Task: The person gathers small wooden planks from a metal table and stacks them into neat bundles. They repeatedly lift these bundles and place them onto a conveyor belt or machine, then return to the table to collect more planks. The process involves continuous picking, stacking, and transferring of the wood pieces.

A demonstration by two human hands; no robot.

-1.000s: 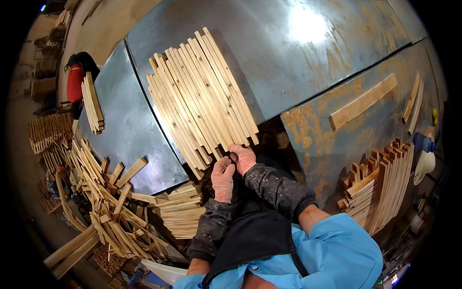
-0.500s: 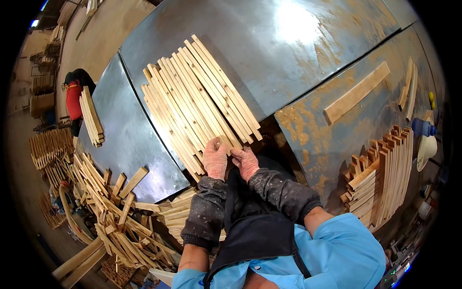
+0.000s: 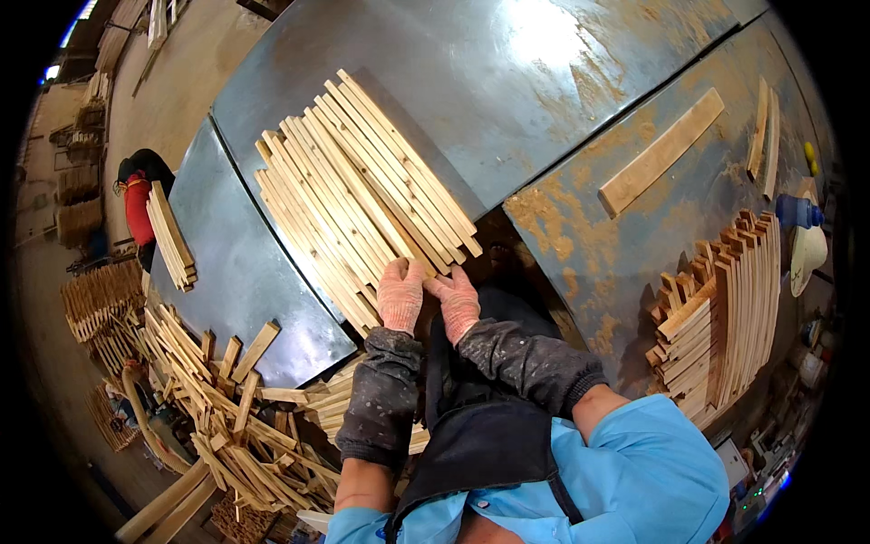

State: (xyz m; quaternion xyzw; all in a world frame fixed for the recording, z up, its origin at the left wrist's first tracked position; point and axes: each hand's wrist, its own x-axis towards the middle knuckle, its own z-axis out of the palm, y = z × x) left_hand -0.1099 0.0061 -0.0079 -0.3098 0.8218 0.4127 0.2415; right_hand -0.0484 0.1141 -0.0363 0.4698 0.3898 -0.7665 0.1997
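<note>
The pale, straight-edged wooden strips [image 3: 335, 218] are lying side by side in a flat row on the blue-grey sheet-metal table [image 3: 471, 91], probably because one layer leaves each strip's face and near end within reach. Their ends are forming an uneven, stepped edge (the far end looks just as ragged), and that near edge is facing the wearer, close to the table's gap. One pale wooden strip with a dark slit along its right side [image 3: 373, 201] is sitting slightly askew among its neighbours, its near end reaching the hands.

The left hand, in a pinkish knitted glove [image 3: 400, 296], is bending its fingers over the near ends, the thumb side turned inward. The right hand, in a matching pinkish glove [image 3: 457, 301], is resting just beside it, thumb and forefinger coming close together at the askew strip's end. Both hands are looking narrowly curled rather than spread, seemingly to handle that strip from its end without covering the row. Gloves and wood are hiding the fingertips, so whether either hand is pinching firmly or merely touching cannot be told.

To the right, a broad tan wooden board [image 3: 662, 152] is lying alone on the rust-stained metal tabletop [image 3: 580, 258].
</note>
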